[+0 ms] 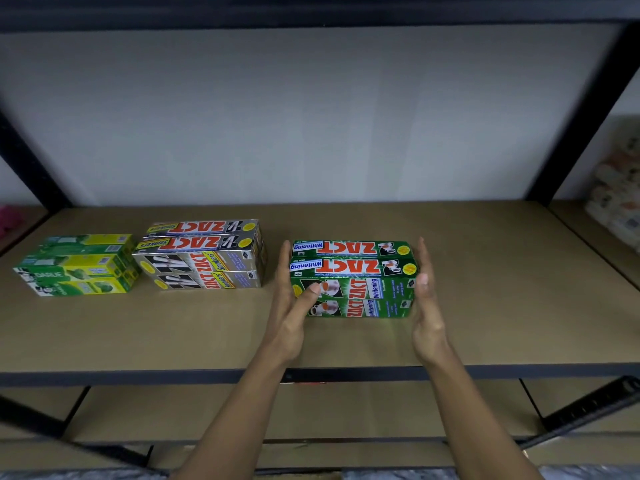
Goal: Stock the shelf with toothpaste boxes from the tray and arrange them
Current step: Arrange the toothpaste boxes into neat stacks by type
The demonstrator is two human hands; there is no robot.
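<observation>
A block of green Zact Whitening toothpaste boxes [356,282] stands on the brown shelf board [485,289], stacked two high and two deep. My left hand [291,306] lies flat against the block's left end with straight fingers, and its thumb touches the front face. My right hand [427,299] is held flat at the block's right end, fingers straight. Left of this block sits a silver stack of Zact Smokers boxes [204,256]. Farther left is a green and yellow stack of Darlie boxes [78,265]. The tray is out of sight.
The shelf's black front rail [138,375] runs across below my wrists. Black uprights [581,116] slant at both sides. A patterned package [620,188] sits on the neighbouring shelf at right, something pink [8,220] at far left. A lower shelf board [346,410] shows underneath.
</observation>
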